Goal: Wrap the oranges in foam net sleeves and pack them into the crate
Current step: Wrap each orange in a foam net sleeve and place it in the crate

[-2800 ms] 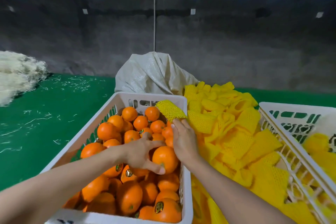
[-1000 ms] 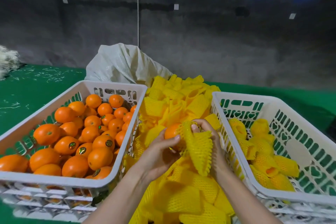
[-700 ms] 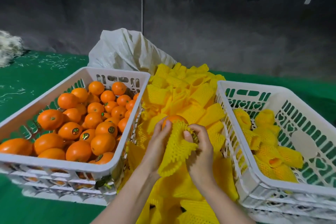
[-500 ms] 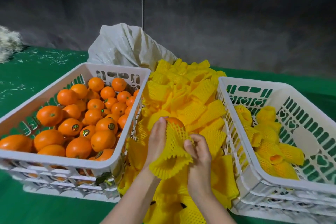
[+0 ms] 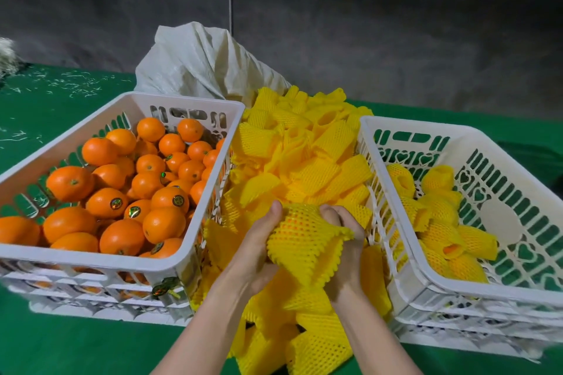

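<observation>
Both hands meet just left of the packing crate (image 5: 493, 294), low over the heap of spare sleeves (image 5: 304, 158).

- Left hand (image 5: 256, 246): grip cupped round the netted orange (image 5: 297, 224) from the side away from that crate, thumb up against the far end of the fruit.
- Right hand (image 5: 353, 256): grip clenched on the sleeve (image 5: 304, 253) on the crate side, fingers curled into the net.
- Orange sits at the far end of the sleeve, showing only through the mesh. The sleeve's long axis runs from there back toward the person, and the slack open end flares out near the wrists.
- Right hand is the nearer one to the packing crate. Its left wall stands just beside that hand, with the rim at about hand height.

My read: the wrap is all but finished. The bundle next has to travel right, up over that rim. The loose tail could snag on the lattice wall.

Inside the packing crate: a small cluster of wrapped oranges (image 5: 438, 216) along its left side, with bare floor showing to their right.

Left of it, across the heap: a supply crate (image 5: 91, 258) full of loose oranges (image 5: 164, 224).

Everything stands on a green tabletop (image 5: 76, 344). Beyond the heap is a pale woven sack (image 5: 198, 64). Far left of the packing crate, white shreds (image 5: 61, 85) are scattered about. Behind it all is a dark, rough wall (image 5: 380, 24).
</observation>
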`<state>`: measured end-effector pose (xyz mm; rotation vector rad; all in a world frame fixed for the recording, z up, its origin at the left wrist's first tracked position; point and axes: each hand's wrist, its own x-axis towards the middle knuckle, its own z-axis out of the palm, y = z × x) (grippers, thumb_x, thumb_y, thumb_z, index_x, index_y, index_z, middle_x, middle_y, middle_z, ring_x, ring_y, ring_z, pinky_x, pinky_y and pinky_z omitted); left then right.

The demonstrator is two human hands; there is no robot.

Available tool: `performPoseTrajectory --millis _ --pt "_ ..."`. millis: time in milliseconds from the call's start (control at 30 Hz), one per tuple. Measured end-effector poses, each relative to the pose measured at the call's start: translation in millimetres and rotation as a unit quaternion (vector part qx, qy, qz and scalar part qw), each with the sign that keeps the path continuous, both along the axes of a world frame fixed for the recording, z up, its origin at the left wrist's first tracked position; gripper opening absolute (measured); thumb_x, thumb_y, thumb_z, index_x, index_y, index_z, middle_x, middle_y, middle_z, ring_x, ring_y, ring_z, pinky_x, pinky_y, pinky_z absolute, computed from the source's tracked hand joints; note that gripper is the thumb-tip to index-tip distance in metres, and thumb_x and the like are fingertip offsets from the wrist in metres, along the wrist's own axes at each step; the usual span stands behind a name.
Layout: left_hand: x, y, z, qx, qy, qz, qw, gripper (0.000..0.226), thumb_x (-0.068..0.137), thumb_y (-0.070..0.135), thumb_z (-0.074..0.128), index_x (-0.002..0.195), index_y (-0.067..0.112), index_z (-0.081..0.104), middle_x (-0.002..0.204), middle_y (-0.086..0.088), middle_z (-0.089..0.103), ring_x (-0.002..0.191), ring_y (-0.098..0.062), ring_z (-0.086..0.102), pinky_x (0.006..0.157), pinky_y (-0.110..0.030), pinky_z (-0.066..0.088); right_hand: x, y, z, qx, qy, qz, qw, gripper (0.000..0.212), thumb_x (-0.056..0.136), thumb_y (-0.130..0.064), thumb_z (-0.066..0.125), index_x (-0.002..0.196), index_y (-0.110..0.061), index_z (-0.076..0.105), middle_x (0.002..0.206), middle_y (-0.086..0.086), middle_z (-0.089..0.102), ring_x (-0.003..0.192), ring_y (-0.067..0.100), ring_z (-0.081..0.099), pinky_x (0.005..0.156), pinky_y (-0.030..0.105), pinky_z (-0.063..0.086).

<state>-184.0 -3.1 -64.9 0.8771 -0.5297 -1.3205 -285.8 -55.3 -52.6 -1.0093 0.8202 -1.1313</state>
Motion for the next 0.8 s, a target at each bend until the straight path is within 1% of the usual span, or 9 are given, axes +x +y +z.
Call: performPoseTrajectory --millis 67,200,267,367,433,500,633,700,800 --pt "-3 -4 7 0.008 0.02 0.027 0.999 0.056 0.063 0.054 0.07 0.094 0.008 0.075 0.1 -0.013 0.073 0.093 -0.023 0.071 0.073 -0.033 0.058 2 2 -5 -0.002 0.005 0.019 1.0 0.038 0.099 -0.011 0.04 0.061 -0.013 0.039 0.06 0.005 0.038 0.061 0.022 0.035 0.06 0.039 0.029" --pt "-2 -11 12 0.036 -0.058 0.122 0.99 0.036 0.064 0.049 0.067 0.076 0.017 0.079 0.099 -0.014 0.073 0.093 -0.027 0.07 0.085 -0.038 0.054 4 1 -14 0.01 0.0 0.044 0.999 0.033 0.101 -0.024 0.036 0.077 -0.013 0.054 0.067 -0.002 0.062 0.067 0.016 0.06 0.059 0.028 0.048" --pt "0 -11 11 0.036 -0.103 0.175 0.979 0.043 0.067 0.049 0.066 0.069 0.007 0.075 0.09 -0.016 0.072 0.082 -0.03 0.069 0.077 -0.035 0.053 3 -1 -16 0.018 0.012 0.095 0.995 0.033 0.098 -0.033 0.036 0.084 -0.017 0.061 0.074 -0.006 0.07 0.07 0.009 0.067 0.058 0.022 0.052" --pt "1 -11 6 0.018 -0.187 0.25 0.95 0.062 0.072 0.052 0.066 0.06 -0.008 0.057 0.065 -0.017 0.052 0.061 -0.026 0.049 0.064 -0.033 0.042 2 -1 -15 0.029 0.06 0.153 0.986 0.052 0.083 -0.056 0.031 0.085 -0.019 0.067 0.082 -0.003 0.073 0.079 0.012 0.068 0.068 0.027 0.054" --pt "2 -13 5 -0.001 -0.303 0.282 0.91 0.057 0.081 0.047 0.061 0.042 0.012 0.04 0.047 0.0 0.036 0.048 -0.016 0.035 0.059 -0.029 0.031 5 1 -14 0.023 0.082 0.157 0.984 0.065 0.077 -0.064 0.028 0.102 -0.016 0.065 0.1 0.006 0.07 0.092 0.019 0.066 0.078 0.034 0.055" --pt "4 -16 8 -0.016 -0.434 0.321 0.842 0.054 0.083 0.041 0.06 0.04 0.026 0.031 0.043 0.008 0.031 0.046 -0.009 0.032 0.053 -0.03 0.026 10 5 -12 0.027 0.107 0.141 0.984 0.081 0.075 -0.069 0.027 0.125 -0.011 0.053 0.119 0.013 0.062 0.107 0.028 0.059 0.089 0.046 0.05" --pt "-3 -22 7 -0.062 -0.535 0.419 0.731 0.039 0.082 0.02 0.071 0.05 0.001 0.059 0.052 -0.012 0.052 0.052 -0.022 0.048 0.051 -0.035 0.034 16 3 -10 0.044 0.038 0.058 0.997 0.073 0.074 -0.064 0.042 0.109 -0.001 0.051 0.085 0.015 0.061 0.083 0.03 0.06 0.076 0.05 0.047" --pt "-9 -24 8 -0.047 -0.492 0.443 0.748 0.043 0.086 0.021 0.068 0.049 0.005 0.052 0.048 -0.003 0.043 0.047 -0.014 0.036 0.048 -0.026 0.026 18 -2 -7 0.086 -0.002 0.04 0.996 0.067 0.072 -0.061 0.05 0.11 -0.006 0.053 0.082 0.009 0.062 0.079 0.027 0.061 0.071 0.044 0.048" --pt "-12 -25 14 0.022 -0.248 0.431 0.867 0.053 0.094 0.033 0.057 0.05 0.021 0.029 0.048 0.005 0.022 0.048 -0.013 0.022 0.048 -0.024 0.02 20 -10 -8 0.148 -0.043 0.06 0.986 0.049 0.084 -0.051 0.055 0.111 -0.011 0.063 0.097 0.01 0.07 0.088 0.025 0.067 0.073 0.039 0.052"
